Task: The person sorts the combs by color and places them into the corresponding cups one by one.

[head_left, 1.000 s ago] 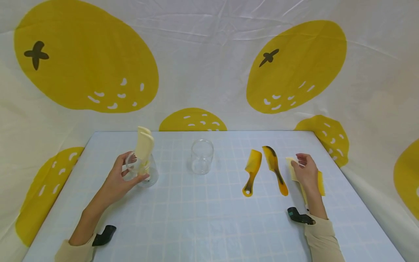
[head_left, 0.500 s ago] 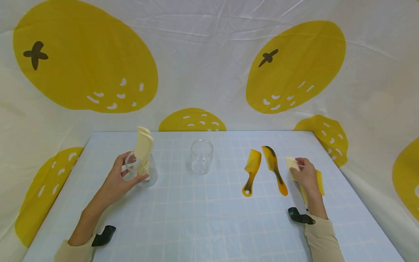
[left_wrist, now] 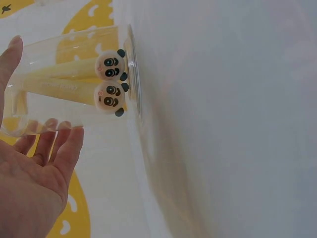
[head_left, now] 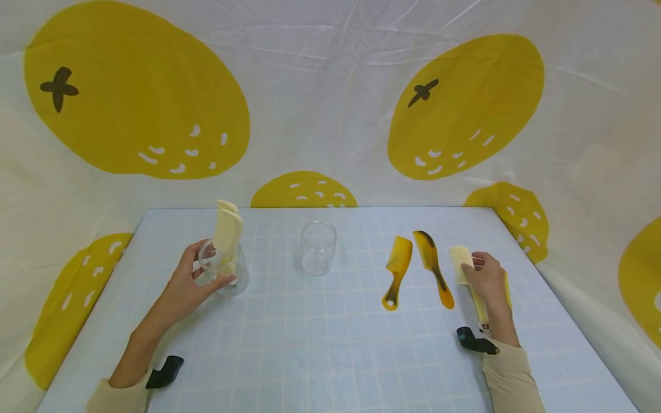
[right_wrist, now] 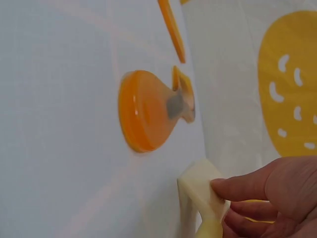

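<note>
At the left of the head view, my left hand (head_left: pixel 183 289) grips a clear glass (head_left: pixel 241 282), thumb on one side and fingers on the other. Two cream combs (head_left: pixel 227 229) stand in it, blades up. Their panda-head handle ends (left_wrist: pixel 110 101) sit near the glass's bottom in the left wrist view. Over on the right, my right hand (head_left: pixel 487 281) pinches the blade of another cream comb (head_left: pixel 459 261) between thumb and fingers. Its yellow handle (right_wrist: pixel 210 229) runs down, with a panda end (head_left: pixel 484 327) beside my wrist. A yellow edge (head_left: pixel 508 289) peeks out behind this hand, mostly hidden.
A second clear glass (head_left: pixel 318 255) stands upright at the middle of the table. Two amber combs, one plain (head_left: pixel 400 258) and one with dark streaks (head_left: pixel 427 252), lie between it and my right hand. A fruit-print cloth (head_left: pixel 330 115) hangs behind the table.
My right hand has come down onto the cream comb's blade and now pinches it; the comb has shifted slightly and its panda end now shows. My left hand and the glass stay put.
</note>
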`<state>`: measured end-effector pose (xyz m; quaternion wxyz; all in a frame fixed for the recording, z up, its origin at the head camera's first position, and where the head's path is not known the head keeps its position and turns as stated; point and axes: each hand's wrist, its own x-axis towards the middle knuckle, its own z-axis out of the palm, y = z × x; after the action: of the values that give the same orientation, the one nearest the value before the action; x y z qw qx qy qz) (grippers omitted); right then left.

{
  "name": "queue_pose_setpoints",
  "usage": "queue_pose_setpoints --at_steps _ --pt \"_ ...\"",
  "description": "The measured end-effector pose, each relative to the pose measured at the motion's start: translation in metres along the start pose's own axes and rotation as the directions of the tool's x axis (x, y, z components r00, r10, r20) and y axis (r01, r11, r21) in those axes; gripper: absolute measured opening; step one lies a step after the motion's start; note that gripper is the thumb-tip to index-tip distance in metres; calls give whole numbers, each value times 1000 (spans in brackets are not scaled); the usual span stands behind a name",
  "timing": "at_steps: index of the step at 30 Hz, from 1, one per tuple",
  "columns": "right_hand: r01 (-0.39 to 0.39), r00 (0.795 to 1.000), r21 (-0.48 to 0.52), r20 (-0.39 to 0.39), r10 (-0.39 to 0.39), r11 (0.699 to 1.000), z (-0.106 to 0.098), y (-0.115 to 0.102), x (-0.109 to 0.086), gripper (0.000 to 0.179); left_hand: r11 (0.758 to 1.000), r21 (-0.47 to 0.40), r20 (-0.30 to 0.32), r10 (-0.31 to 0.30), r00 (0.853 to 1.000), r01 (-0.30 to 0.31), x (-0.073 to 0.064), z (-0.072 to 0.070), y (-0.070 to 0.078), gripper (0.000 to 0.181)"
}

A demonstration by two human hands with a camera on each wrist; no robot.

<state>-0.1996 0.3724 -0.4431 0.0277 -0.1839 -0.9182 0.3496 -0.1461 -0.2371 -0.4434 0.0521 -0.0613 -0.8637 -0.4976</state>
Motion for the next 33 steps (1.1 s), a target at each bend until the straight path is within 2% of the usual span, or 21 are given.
queue_pose_setpoints --at_steps 10,17,22,33 --pt "24 996 -12 -86 -25 1000 -10 -12 -3 46 1000 5 -3 -24 1000 24 0 1 1 96" --pt "98 986 15 -139 -95 995 -19 -24 -12 46 1000 7 -1 -23 1000 23 0 2 0 96" --pt "89 986 64 -149 -79 994 -23 -32 -18 48 999 12 9 -36 999 36 0 1 2 97" --pt "122 982 119 -158 -102 985 -26 -47 -27 52 998 10 22 -57 998 56 0 0 3 98"
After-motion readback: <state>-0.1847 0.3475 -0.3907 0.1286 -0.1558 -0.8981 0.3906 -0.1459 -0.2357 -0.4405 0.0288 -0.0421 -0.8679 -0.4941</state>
